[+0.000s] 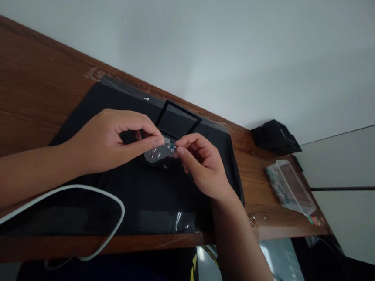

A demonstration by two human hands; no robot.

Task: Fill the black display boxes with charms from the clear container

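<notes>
A small clear sheet with silvery and dark spots (156, 154) is between my two hands, above the black mat. My left hand (117, 138) pinches its upper left edge with thumb and forefinger. At its right edge my right hand (200, 159) closes thumb and forefinger on the sheet or on a small dark piece there; which one is too small to tell. Just behind my hands stands a thin black frame (181, 119), tilted up like an open lid. Its lower part is partly hidden by my hands and the sheet.
The black mat (103, 203) is taped onto the brown wooden table (24, 87). A small silvery piece (146, 98) lies near its far edge. At the right are a clear plastic box (290, 186) with bagged items and a black bag (275, 137). A white cable (104, 190) loops at the front left.
</notes>
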